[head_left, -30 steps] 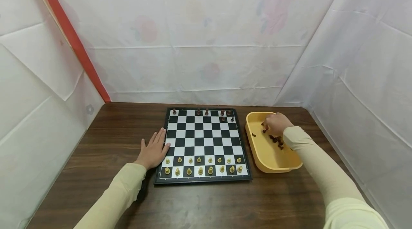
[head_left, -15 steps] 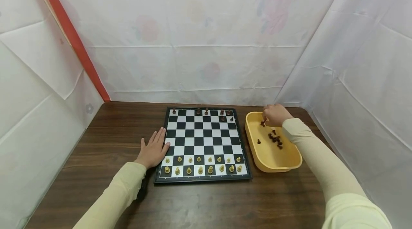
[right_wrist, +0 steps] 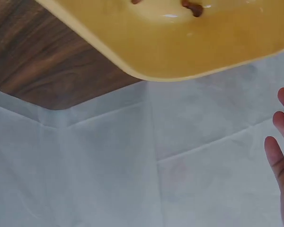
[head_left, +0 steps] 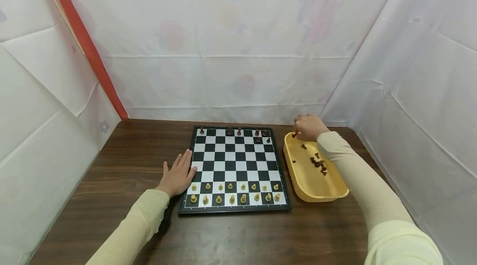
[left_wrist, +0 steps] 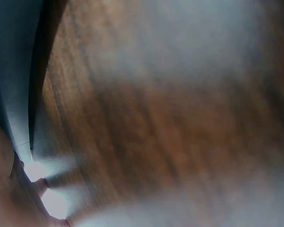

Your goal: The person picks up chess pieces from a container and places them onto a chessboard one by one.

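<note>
A person's right hand (head_left: 308,127) hovers over the far rim of a yellow tray (head_left: 335,190), its grip pinching a small dark chess piece (head_left: 294,135). The left hand (head_left: 178,175) lies flat, fingers straight, on the tabletop (head_left: 112,165) touching the chessboard (head_left: 238,211). The tiny piece could slip from the pinch, or knock over the dark pieces (head_left: 257,133) already standing on the far rows

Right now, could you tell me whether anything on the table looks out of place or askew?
The board sits square, and the light pieces fill two tidy rows. The dark side is patchy: only a few dark pieces stand at the far edge, while more lie loose in the yellow tray. Nothing looks spilled or damaged.
</note>
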